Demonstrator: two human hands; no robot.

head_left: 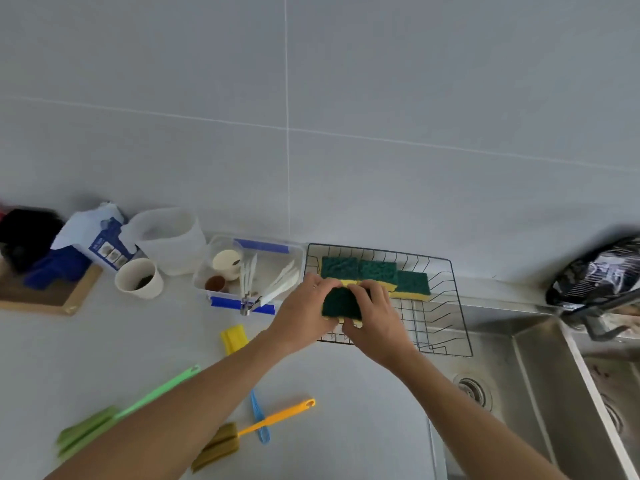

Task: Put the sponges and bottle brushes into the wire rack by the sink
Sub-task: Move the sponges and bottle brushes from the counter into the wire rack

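Observation:
A black wire rack [446,306] stands on the counter beside the sink. Three green-and-yellow sponges [377,273] lie in a row along its far side. My left hand [304,313] and my right hand [374,320] together hold another green-and-yellow sponge [341,303] over the rack's near left part. On the counter lie a green bottle brush [138,403], an orange bottle brush [263,424] and a blue-handled brush [258,414] whose yellow head [233,337] shows beyond my left forearm.
A steel sink [540,393] lies right of the rack. A clear plastic tub [249,271] with cups and utensils sits left of the rack. Further left are a paper cup [138,278], a white container [169,240] and a wooden board [45,292].

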